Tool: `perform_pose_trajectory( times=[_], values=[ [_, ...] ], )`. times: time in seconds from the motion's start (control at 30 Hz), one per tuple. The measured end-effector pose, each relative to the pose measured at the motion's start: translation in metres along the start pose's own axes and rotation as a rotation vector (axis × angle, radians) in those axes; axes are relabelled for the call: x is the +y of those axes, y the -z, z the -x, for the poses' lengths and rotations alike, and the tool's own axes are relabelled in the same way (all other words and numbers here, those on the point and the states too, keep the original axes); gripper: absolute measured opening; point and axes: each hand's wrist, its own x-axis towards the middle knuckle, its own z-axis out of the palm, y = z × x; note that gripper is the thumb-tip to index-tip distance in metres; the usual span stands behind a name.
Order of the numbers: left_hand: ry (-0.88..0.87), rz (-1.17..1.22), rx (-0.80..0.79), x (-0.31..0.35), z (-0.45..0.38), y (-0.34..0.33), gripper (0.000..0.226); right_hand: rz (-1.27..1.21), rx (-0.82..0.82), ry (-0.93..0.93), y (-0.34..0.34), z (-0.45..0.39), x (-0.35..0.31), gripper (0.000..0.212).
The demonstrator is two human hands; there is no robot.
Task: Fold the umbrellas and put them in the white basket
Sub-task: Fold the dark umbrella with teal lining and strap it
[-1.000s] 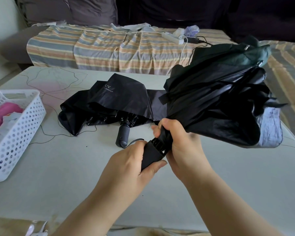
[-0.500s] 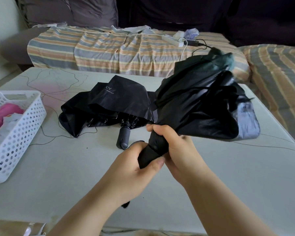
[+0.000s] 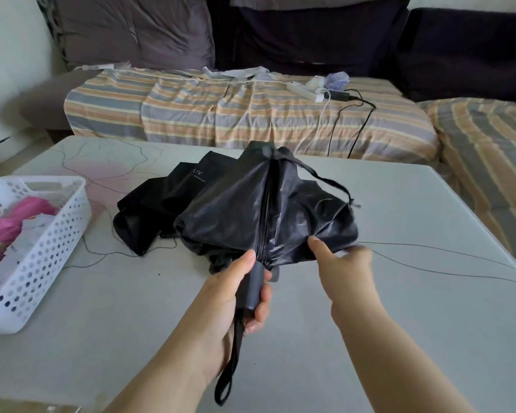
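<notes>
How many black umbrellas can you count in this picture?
2: one black umbrella held by its handle in the left hand, another lying on the table behind it. The basket may hide others.

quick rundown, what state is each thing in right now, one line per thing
held umbrella: collapsed, canopy loose and unwrapped, strap dangling
left hand: grips the umbrella's handle
right hand: pinches the canopy edge
second umbrella: lying on the table, collapsed, canopy loose
white basket: on the table, holds pink items
power strip: on the sofa, cables plugged in
</notes>
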Motion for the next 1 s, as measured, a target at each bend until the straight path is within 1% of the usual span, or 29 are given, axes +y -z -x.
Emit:
perform_pose_trajectory(
  times=[0.03,0.07,0.13,0.17,0.2,0.23,0.27,0.3,0.33,0.37,0.4,0.43,0.47,0.5,0.53,0.57,0.6,0.63,0.67,0.7,0.73,0.77,0.8,0.83,0.87,0.9,0.93,0.97,1.0],
  values=[
    [-0.009,-0.027,-0.012,-0.001,0.0,0.0,0.047,0.065,0.107,0.176,0.003,0.002,-0.001,0.037],
    [-0.015,-0.039,-0.022,-0.001,0.001,0.0,0.048,0.133,0.196,0.427,0.005,0.007,-0.005,0.038],
    [-0.017,-0.027,-0.036,-0.001,0.002,-0.002,0.049,0.3,0.285,0.93,0.007,0.014,-0.013,0.031],
    [-0.016,-0.017,-0.039,-0.001,0.001,-0.002,0.049,0.444,0.281,1.073,0.007,0.012,-0.012,0.025],
    [-0.01,-0.011,-0.038,-0.001,0.001,-0.001,0.049,0.583,0.212,1.127,0.008,0.01,-0.011,0.022],
    [-0.002,-0.005,-0.038,-0.002,0.0,-0.001,0.05,0.684,0.076,1.038,0.009,0.007,-0.01,0.017],
    [0.013,0.011,-0.038,-0.002,-0.001,0.0,0.051,0.738,-0.12,0.839,0.01,0.006,-0.009,0.012],
    [0.034,0.048,-0.038,-0.003,-0.002,0.001,0.05,0.791,-0.333,0.593,0.012,0.006,-0.007,0.009],
    [0.057,0.101,-0.034,-0.003,-0.003,0.002,0.048,0.825,-0.467,0.396,0.015,0.004,-0.007,0.013],
    [0.075,0.145,-0.036,-0.003,-0.003,0.002,0.046,0.799,-0.481,0.306,0.018,0.003,-0.007,0.019],
    [0.079,0.163,-0.041,-0.003,-0.004,0.003,0.045,0.724,-0.407,0.3,0.019,0.003,-0.009,0.022],
    [0.076,0.156,-0.046,-0.003,-0.005,0.003,0.043,0.622,-0.246,0.385,0.02,0.004,-0.012,0.022],
    [0.072,0.144,-0.048,-0.004,-0.006,0.002,0.042,0.509,-0.038,0.515,0.021,0.006,-0.018,0.023],
    [0.075,0.124,-0.048,-0.005,-0.007,0.002,0.042,0.402,0.117,0.646,0.02,0.009,-0.023,0.026],
    [0.083,0.095,-0.05,-0.006,-0.008,0.0,0.042,0.319,0.176,0.763,0.018,0.016,-0.029,0.028],
    [0.09,0.057,-0.052,-0.007,-0.008,-0.001,0.045,0.305,0.164,0.846,0.016,0.019,-0.031,0.03],
    [0.093,0.018,-0.051,-0.009,-0.009,-0.003,0.048,0.365,0.114,0.879,0.013,0.022,-0.031,0.031],
    [0.091,-0.01,-0.048,-0.01,-0.009,-0.005,0.05,0.466,0.049,0.834,0.008,0.021,-0.028,0.031],
    [0.085,-0.025,-0.047,-0.012,-0.008,-0.007,0.051,0.562,-0.031,0.695,0.005,0.018,-0.023,0.035],
    [0.077,-0.034,-0.053,-0.014,-0.007,-0.008,0.051,0.589,-0.118,0.506,0.003,0.014,-0.019,0.045],
    [0.07,-0.048,-0.066,-0.016,-0.007,-0.009,0.05,0.521,-0.199,0.327,0.002,0.01,-0.016,0.058],
    [0.068,-0.057,-0.086,-0.017,-0.005,-0.01,0.049,0.385,-0.271,0.203,0.002,0.007,-0.015,0.071],
    [0.068,-0.058,-0.113,-0.018,-0.004,-0.009,0.048,0.228,-0.339,0.127,0.002,0.004,-0.016,0.081],
    [0.068,-0.053,-0.139,-0.019,-0.004,-0.008,0.048,0.08,-0.401,0.065,0.002,0.003,-0.016,0.082],
    [0.071,-0.05,-0.166,-0.018,-0.002,-0.008,0.047,-0.052,-0.453,0.016,0.003,0.002,-0.017,0.074],
    [0.079,-0.053,-0.196,-0.017,0.0,-0.008,0.046,-0.172,-0.48,-0.016,0.003,0.002,-0.018,0.059],
    [0.092,-0.058,-0.225,-0.015,0.002,-0.01,0.047,-0.25,-0.469,-0.025,0.003,0.002,-0.018,0.045],
    [0.111,-0.07,-0.244,-0.013,0.004,-0.012,0.051,-0.288,-0.42,-0.019,0.004,0.001,-0.017,0.035],
    [0.136,-0.091,-0.233,-0.012,0.004,-0.013,0.054,-0.29,-0.351,0.0,0.003,0.0,-0.016,0.033]
  ],
)
